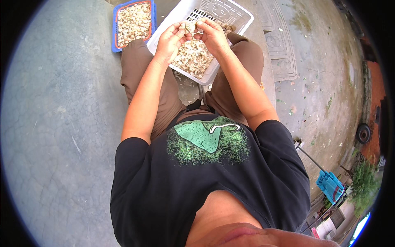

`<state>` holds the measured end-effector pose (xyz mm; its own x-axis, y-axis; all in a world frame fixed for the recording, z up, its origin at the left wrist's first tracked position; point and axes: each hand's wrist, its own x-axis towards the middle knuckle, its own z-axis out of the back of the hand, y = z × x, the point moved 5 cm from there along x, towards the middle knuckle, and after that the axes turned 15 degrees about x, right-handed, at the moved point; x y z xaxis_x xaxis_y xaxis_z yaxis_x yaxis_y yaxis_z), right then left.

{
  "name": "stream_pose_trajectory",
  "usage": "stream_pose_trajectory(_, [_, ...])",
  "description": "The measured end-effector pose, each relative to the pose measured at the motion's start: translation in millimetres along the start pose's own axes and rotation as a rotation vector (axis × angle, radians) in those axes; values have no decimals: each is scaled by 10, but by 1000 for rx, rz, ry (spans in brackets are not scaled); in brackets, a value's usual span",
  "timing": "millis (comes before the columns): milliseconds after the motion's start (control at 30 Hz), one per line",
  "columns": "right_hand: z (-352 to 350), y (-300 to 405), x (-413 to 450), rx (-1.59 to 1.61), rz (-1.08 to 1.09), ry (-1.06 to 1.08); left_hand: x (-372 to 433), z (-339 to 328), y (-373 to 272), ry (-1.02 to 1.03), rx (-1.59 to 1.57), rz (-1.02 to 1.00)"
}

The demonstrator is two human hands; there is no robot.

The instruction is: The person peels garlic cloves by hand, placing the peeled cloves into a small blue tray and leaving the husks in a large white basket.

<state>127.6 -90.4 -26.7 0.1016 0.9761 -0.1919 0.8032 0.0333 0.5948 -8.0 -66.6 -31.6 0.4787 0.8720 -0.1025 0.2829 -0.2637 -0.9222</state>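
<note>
Both my hands are raised over a large white plastic basket (210, 72) between my knees. My left hand (172, 41) and my right hand (213, 35) meet at a small pale, lumpy piece (187, 27), which looks like a garlic bulb or mushroom; the exact kind is not clear. Fingertips of both hands pinch it. Many loose pale, flaky pieces (194, 57) lie in the basket below, with browner lumps (227, 28) near its right side. A blue plastic basket (114, 27) with an orange inner rim, full of small whitish pieces (134, 23), stands at the upper left.
My knees flank the white basket. Smooth grey concrete floor (61, 123) spreads at the left. Patterned slabs (279, 46) and a stained floor with scattered debris lie at the right. Farther off are a tyre (363, 133), a blue dustpan-like object (330, 186) and green plants (364, 185).
</note>
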Motion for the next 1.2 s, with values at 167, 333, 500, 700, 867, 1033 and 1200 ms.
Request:
stream_pose_trajectory(167, [27, -14, 31, -39, -17, 68, 8, 62, -12, 87, -160, 113])
stream_pose_trajectory(333, [-40, -3, 1, -330, -55, 228, -2, 34, 98, 291, -22, 216])
stream_pose_trajectory(500, [-80, 35, -4, -503, 101, 246, 12, 50, 119, 171, 19, 201])
stream_pose_trajectory(700, [-38, 30, 49, -443, 131, 320, -54, -13, 66, 346, -23, 323])
stream_pose_trajectory(867, [-160, 38, 3, -517, 230, 388, -30, 1, 151, 379, -164, 308])
stream_pose_trajectory(1033, [-254, 75, -84, -848, 479, 439, 62, 88, 206, 52, -184, 286])
stream_pose_trajectory(1200, [2, 200, 28, -747, 453, 55, 38, 63, 30, -16, -175, 203])
